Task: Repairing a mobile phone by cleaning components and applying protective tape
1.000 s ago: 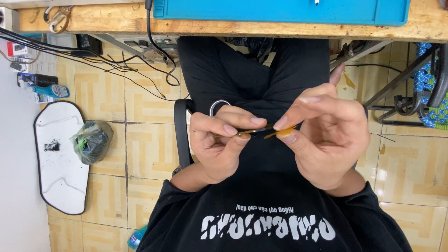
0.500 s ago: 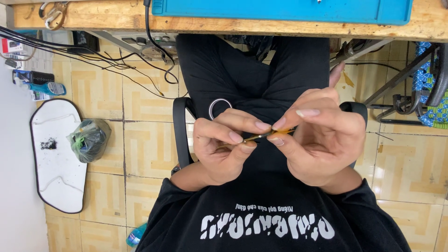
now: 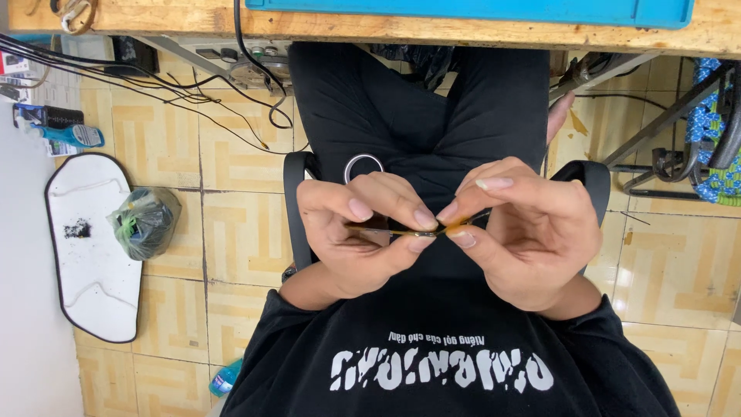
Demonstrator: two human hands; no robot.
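My left hand [image 3: 351, 239] and my right hand [image 3: 525, 235] meet over my lap, fingertips almost touching. Between them they pinch a thin, flat brownish-yellow strip [image 3: 417, 231] with a dark middle part; thumbs and forefingers cover most of it. The left thumb and forefinger hold its left end, the right thumb and forefinger its right end. A small metal ring [image 3: 363, 166] lies on my black trousers just beyond the left hand.
A wooden bench edge [image 3: 386, 27] with a blue mat [image 3: 478, 9] runs along the top. Black cables [image 3: 154, 85] trail over the tiled floor. A white oval board [image 3: 85, 255], a knotted green bag [image 3: 144, 222] and metal frame legs [image 3: 664, 131] stand around my chair.
My hands have drawn closer together and dropped slightly toward my body. The strip, more exposed before, is now mostly covered by my fingertips.
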